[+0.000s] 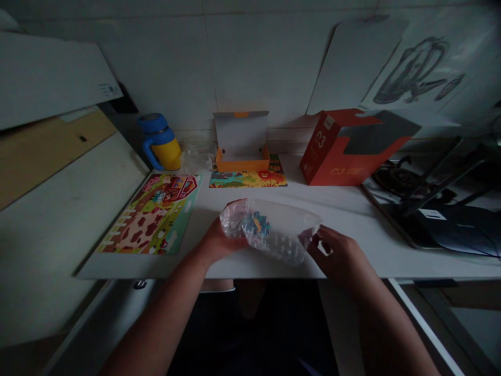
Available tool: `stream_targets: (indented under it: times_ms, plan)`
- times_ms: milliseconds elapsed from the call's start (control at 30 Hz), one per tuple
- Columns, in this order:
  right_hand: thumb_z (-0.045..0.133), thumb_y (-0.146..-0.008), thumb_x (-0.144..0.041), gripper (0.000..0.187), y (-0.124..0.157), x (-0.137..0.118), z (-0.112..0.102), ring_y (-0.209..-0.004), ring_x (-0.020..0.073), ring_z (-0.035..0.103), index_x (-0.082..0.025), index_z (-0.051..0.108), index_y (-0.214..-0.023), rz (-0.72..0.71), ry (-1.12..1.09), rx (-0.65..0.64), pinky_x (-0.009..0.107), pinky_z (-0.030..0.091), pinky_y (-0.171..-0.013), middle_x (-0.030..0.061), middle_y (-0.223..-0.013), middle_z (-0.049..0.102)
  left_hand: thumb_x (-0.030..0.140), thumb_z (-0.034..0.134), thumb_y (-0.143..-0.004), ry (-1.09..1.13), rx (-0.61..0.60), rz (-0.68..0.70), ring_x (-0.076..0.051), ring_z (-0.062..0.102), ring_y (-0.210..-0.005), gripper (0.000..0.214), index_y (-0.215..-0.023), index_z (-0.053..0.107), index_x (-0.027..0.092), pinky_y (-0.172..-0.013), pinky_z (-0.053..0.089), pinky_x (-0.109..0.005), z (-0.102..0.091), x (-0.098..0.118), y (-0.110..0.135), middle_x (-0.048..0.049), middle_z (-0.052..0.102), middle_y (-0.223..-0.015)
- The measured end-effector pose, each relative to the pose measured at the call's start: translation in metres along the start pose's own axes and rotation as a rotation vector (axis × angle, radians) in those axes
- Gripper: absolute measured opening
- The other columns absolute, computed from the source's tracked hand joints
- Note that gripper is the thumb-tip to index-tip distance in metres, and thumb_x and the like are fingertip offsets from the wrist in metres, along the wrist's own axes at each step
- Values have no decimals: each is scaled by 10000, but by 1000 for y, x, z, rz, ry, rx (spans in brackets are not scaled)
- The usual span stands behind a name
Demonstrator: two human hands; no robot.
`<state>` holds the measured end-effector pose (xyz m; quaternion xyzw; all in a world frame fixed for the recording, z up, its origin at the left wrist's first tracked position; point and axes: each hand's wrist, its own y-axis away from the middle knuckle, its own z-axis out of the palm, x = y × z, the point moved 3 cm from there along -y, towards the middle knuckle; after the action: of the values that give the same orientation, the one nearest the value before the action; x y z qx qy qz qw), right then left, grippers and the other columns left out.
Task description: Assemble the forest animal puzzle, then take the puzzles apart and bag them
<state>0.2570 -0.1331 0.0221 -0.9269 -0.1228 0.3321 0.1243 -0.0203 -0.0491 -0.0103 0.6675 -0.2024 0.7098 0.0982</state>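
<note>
A clear plastic bag stretches between my two hands just above the front of the white table. A few teal and orange jigsaw pieces show at its left end. My left hand is closed around that end, its fingers partly covered by the crinkled plastic. On the other side, my right hand pinches the bag's edge between thumb and fingers. To the left lies a farm puzzle picture with a cow and a red barn. Behind the bag is a jungle puzzle picture with a lion.
An opened orange box stands on the jungle picture, its lid raised. At the back left are a blue and yellow jug and crumpled clear plastic. A red box stands back right, beside dark equipment. White boards lean at left.
</note>
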Motion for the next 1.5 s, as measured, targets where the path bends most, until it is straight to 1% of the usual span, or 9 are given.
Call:
stream_targets:
  times_ms: [100, 267, 333, 433, 633, 900, 1133, 1300, 1500]
  plan:
    - [723, -939, -463, 319, 26, 13, -2, -1121, 333, 708, -260, 625, -1165, 16, -1, 44, 483, 613, -907, 141, -1219, 700, 258, 973, -635, -15, 18, -5, -327, 695, -1210, 916, -1439, 534, 246, -1073, 550, -511, 0, 3, 0, -133, 694, -1328]
    - [859, -774, -610, 841, 33, 9, 32, -1559, 444, 330, -260, 482, -1440, -74, -66, -20, 657, 405, -1194, 223, -1629, 415, 249, 963, -658, -19, 12, 14, -335, 699, -1207, 801, -1366, 590, 245, -1087, 541, -511, 1, 0, -2, -135, 714, -1307]
    - [833, -815, -592, 839, 19, 1, 47, -1533, 436, 379, -230, 474, -1481, -76, -55, -35, 677, 356, -1215, 227, -1589, 471, 253, 963, -658, -28, 16, -7, -330, 693, -1218, 799, -1365, 590, 243, -1106, 523, -508, 0, -2, -2, -132, 716, -1310]
    - [607, -1026, -428, 322, -13, -11, 56, -1236, 315, 667, -223, 653, -1271, -76, -150, -74, 511, 536, -1062, 151, -1309, 696, 287, 966, -658, -60, 47, -50, -324, 669, -1259, 858, -1411, 559, 238, -1128, 498, -502, -3, -5, -1, -127, 698, -1347]
    - [532, -1069, -350, 278, -70, -50, 13, -775, 203, 661, -210, 689, -888, -219, -77, 11, 332, 512, -734, 61, -854, 708, 344, 944, -708, 96, 86, -61, -334, 593, -1381, 881, -1476, 520, 260, -1199, 427, -505, -6, -3, 2, -121, 632, -1474]
    - [592, -1038, -287, 203, -122, -103, -44, -846, 212, 712, -209, 753, -943, -460, 123, -113, 330, 509, -773, 56, -928, 769, 318, 965, -678, 272, 43, -55, -327, 585, -1390, 853, -1425, 562, 234, -1200, 412, -501, -10, 3, 2, -149, 634, -1469]
    - [615, -1025, -276, 183, -127, -88, -44, -844, 212, 722, -210, 761, -938, -470, 151, -219, 339, 532, -773, 57, -928, 782, 295, 960, -685, 146, 70, -33, -321, 631, -1295, 769, -1340, 567, 208, -1119, 466, -491, -13, -5, 1, -155, 652, -1397]
    - [635, -1014, -281, 113, -113, -67, -27, -917, 221, 739, -215, 726, -1021, -366, 41, -105, 357, 555, -841, 67, -1012, 781, 301, 968, -695, -60, 44, 0, -312, 639, -1281, 755, -1326, 565, 207, -1137, 452, -489, -12, -12, 1, -151, 654, -1389]
    - [841, -845, -372, 877, -92, -42, -6, -898, 252, 734, -212, 357, -1559, -99, -192, 90, 391, 587, -798, 90, -1067, 753, 353, 933, -763, -47, 55, 3, -313, 643, -1290, 665, -1314, 581, 226, -1136, 469, -468, -12, -21, 1, -136, 677, -1369]
